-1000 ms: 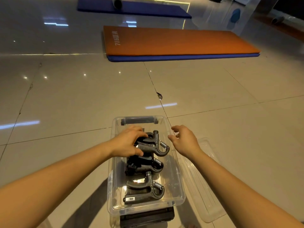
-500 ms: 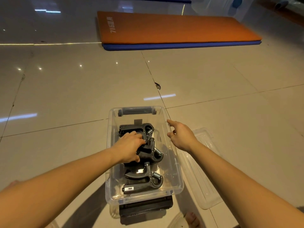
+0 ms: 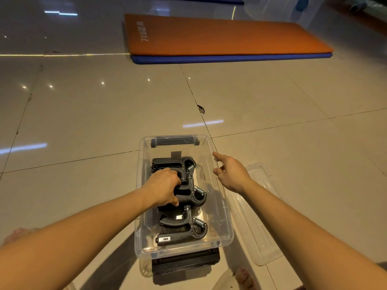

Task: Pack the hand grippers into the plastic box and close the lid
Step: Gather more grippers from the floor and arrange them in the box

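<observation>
**Inspection: three hand grippers in the box, lid off**

Your left grip (image 3: 165,188) is inside the plastic box (image 3: 227,231). Its fingers are curled over the handle end of the middle hand gripper (image 3: 191,194), with the thumb tucked against the near side of that handle. The fingertips are hidden, so I cannot tell how far the hold wraps.

Your right grip (image 3: 231,174) holds nothing. Its forefinger is stretched forward and the other fingers are loosely bent, and it sits at the box's right rim. I cannot tell whether it touches the rim.

All three grippers lie in a row down the middle of the box with their springs to the right. The far hand gripper (image 3: 173,164) is just above your left grip, touching the middle one. The near hand gripper (image 3: 184,229) lies toward the lower end, with a white label on its lower handle.

The box stands open in the lower centre of the frame, with a dark latch (image 3: 174,141) at its far end. The clear lid (image 3: 261,216) lies flat on the tiled floor (image 3: 83,122), just right of the box and partly under your right forearm.

An orange mat (image 3: 219,34) lies on a blue mat (image 3: 209,59) across the upper part of the frame, well apart from the box.
</observation>
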A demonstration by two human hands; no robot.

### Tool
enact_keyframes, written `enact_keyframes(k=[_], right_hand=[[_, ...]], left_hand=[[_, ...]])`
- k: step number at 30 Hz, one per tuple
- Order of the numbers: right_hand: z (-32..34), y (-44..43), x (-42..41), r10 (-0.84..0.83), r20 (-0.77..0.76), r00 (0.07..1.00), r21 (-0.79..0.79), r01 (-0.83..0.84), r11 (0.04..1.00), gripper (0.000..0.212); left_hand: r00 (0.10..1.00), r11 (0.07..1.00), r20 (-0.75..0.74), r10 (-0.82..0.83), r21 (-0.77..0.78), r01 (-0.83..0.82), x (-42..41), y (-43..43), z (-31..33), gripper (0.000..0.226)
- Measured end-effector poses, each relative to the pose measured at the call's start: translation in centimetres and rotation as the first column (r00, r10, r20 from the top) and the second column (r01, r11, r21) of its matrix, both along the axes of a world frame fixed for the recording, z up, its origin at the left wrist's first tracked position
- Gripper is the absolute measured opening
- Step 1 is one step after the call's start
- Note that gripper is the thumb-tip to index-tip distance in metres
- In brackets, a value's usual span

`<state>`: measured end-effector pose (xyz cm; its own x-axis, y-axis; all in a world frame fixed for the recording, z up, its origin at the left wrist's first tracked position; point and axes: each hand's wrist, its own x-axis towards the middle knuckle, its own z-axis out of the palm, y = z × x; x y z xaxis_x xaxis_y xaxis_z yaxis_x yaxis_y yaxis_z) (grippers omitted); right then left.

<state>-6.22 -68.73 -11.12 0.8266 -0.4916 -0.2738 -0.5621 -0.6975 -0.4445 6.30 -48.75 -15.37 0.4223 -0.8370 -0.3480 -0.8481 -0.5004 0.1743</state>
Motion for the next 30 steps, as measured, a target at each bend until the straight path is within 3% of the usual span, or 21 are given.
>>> enact_keyframes(k=[8,14,17,21,30], right_hand=[[0.6,0.5,0.0,-0.025,-0.032,0.999,-0.006,0.025,1.000,0.060],[2.2,2.4,-0.8,-0.071,-0.041,0.997,-0.074,0.068,0.995,0.058],[4.1,4.0,-0.9,-0.148,0.030,0.988,-0.155,0.151,0.976,0.052],[7.3,8.4,0.6,-0.189,0.209,0.960,-0.128,0.218,0.968,0.043],[16.1,27.0,8.4,-0.002,0.406,0.914,0.020,-0.007,1.000,0.050]], left_hand=[[1.000,1.000,0.005,-0.028,0.001,0.028,0.0,0.2,1.1,0.082],[1.000,0.982,0.006,0.026,-0.189,-0.025,1.0,2.3,4.6,0.067],[0.997,0.968,-0.005,0.072,-0.240,-0.071,1.9,4.4,7.3,0.059],[0.992,0.953,-0.009,0.127,-0.275,-0.124,3.8,8.9,12.1,0.051],[0.953,0.907,0.058,0.297,-0.328,-0.263,9.0,26.4,24.7,0.051]])
